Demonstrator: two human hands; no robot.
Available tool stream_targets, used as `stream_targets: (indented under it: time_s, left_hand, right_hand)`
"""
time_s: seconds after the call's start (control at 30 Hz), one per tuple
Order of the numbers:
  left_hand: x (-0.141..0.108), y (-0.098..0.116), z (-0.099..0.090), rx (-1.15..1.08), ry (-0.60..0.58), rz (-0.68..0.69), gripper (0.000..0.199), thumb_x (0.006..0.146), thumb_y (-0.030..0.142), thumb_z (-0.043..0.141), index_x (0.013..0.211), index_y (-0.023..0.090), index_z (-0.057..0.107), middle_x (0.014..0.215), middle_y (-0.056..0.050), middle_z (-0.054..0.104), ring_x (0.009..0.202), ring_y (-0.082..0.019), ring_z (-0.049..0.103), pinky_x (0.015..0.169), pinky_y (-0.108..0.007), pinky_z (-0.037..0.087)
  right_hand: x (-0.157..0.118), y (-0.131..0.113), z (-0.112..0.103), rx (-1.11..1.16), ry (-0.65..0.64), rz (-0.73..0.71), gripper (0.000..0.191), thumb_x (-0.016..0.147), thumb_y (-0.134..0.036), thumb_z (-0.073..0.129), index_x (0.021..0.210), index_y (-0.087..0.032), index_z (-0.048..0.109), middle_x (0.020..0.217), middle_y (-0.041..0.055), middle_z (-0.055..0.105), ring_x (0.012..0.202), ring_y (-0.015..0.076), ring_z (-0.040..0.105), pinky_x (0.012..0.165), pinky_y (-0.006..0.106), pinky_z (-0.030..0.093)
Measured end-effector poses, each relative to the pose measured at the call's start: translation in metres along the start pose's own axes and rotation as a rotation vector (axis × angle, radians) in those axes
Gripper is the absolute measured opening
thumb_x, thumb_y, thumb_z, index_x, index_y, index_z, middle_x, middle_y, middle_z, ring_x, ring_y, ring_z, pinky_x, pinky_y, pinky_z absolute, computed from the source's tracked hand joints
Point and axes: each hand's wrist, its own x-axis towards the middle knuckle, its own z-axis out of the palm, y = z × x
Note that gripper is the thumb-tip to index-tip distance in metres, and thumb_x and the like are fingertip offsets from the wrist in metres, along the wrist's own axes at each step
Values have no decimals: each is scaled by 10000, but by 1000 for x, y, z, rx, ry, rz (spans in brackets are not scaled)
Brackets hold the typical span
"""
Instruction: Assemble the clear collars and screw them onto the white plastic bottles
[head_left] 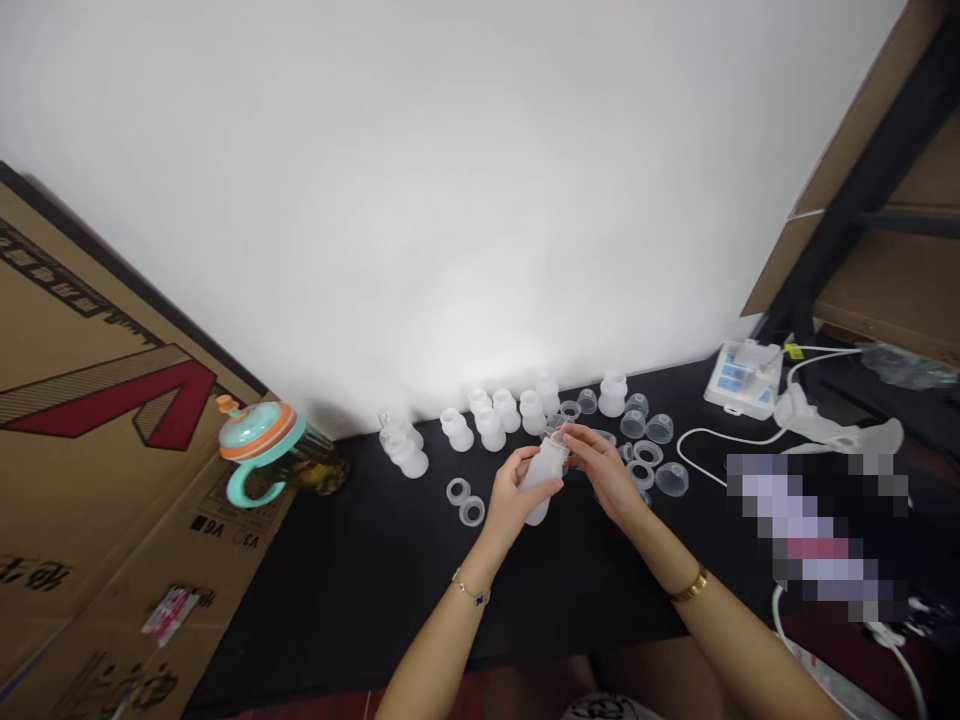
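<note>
Over the black table, my left hand (517, 490) is wrapped round the body of a frosted white baby bottle (541, 484), held tilted. My right hand (600, 462) is closed at the bottle's neck, its fingers pinching a clear part there that is too small to make out. Several similar white bottles (492, 430) stand upright along the wall. Nearest my left hand lie two clear rings (472, 511). To the right of my right hand are more rings (641, 474) and several clear dome caps (671, 479).
At the left, a teal and orange lidded jug (262, 445) stands by a large cardboard box (97, 400). A white power strip (745, 377) with cables lies at the back right, near a black frame (832, 220). A white wall (465, 200) bounds the table's back.
</note>
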Motion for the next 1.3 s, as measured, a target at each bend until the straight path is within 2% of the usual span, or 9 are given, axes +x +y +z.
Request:
stream_targets:
  time_s: [0.57, 1.07, 1.3]
  left_hand:
    - [-3, 3, 2, 83, 29, 79, 548, 693, 291, 863, 1162, 169, 608, 1124, -117, 744, 1030, -267, 704, 892, -355, 534]
    - [-5, 2, 2, 280, 80, 165, 514, 712, 272, 838, 1171, 185, 620, 1182, -91, 715, 1093, -258, 675, 960, -371, 511]
    - [-6, 2, 2, 409, 105, 207, 509, 725, 273, 823, 1190, 203, 627, 1164, -67, 721, 1055, -236, 683, 945, -356, 523]
  right_hand:
    - [0, -1, -1, 27, -7, 14, 269, 741, -440, 848, 924, -255, 780, 1019, 41, 722, 925, 234, 622, 714, 314, 488]
    - [0, -4, 0, 11, -9, 13, 261, 729, -429, 856, 867, -233, 753, 931, 17, 677, 851, 191, 585, 685, 286, 463]
    - [0, -4, -1, -11, -14, 11, 291, 714, -458, 853, 840, -225, 734, 887, 13, 658, 805, 183, 572, 673, 293, 458]
